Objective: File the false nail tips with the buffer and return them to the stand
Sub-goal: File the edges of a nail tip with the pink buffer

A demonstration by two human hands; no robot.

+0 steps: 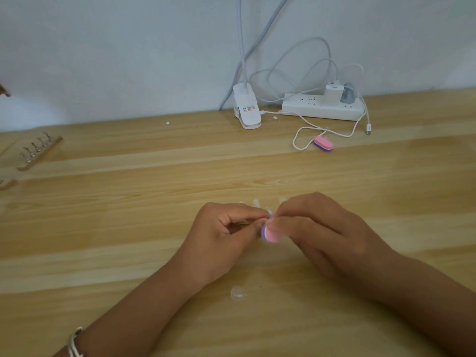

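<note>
Barely visible nail tip (269,212), left hand (226,233) pinching, right hand (316,228) covering buffer (269,234)

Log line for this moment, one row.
step: filing | right hand: holds buffer | left hand: pinches nail tip | stand: far left

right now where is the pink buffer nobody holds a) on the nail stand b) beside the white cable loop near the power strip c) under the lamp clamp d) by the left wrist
b: the spare buffer lies on the table beside the white cable loop, in front of the power strip
</note>
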